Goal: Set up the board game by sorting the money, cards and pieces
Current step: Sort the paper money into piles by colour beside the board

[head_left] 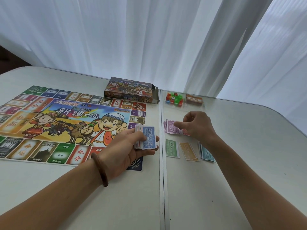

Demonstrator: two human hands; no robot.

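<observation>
Right hand [198,127] hides red notes [186,132]; left hand [124,151] holds money stack [147,137]

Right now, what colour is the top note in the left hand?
Blue: the top note in the left hand reads 2000. Head view.

A pale off-white desk [232,180] fills the lower part of the view. It is made of two halves that meet at a straight seam [162,188] running from the near edge to the far edge, and its far corners are rounded. Behind it hang sheer white curtains [132,39] in long vertical folds, with daylight glowing through them, brightest at the right. At the far left a dark brown strip [11,58] shows below the curtain's edge.
</observation>
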